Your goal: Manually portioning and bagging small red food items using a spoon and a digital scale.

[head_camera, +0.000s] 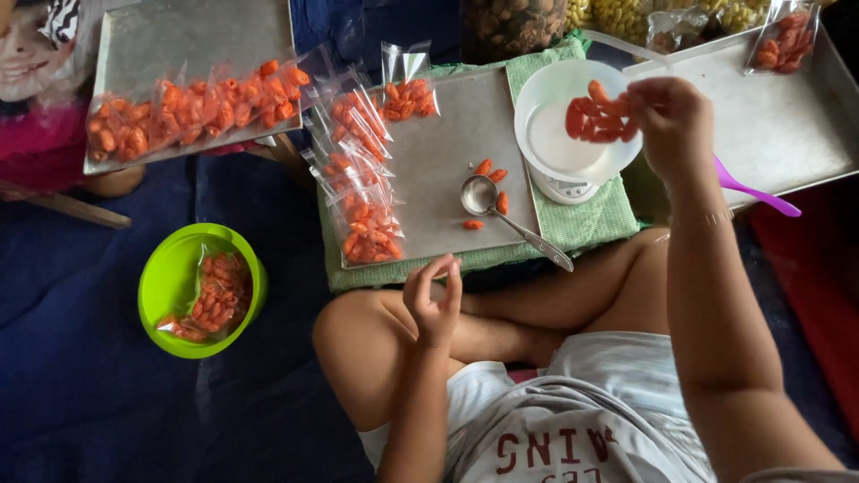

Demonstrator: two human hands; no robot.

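Right hand (671, 121) raised, fingers curled — left hand (434, 300) loosely cupped.

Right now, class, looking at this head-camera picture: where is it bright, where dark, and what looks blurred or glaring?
Head view: soft even light on the grey metal tray; the clear plastic snack bags show glare streaks; the dark blue cloth is dim; the right hand over the white round bowl looks slightly motion-blurred; the left hand is sharper.
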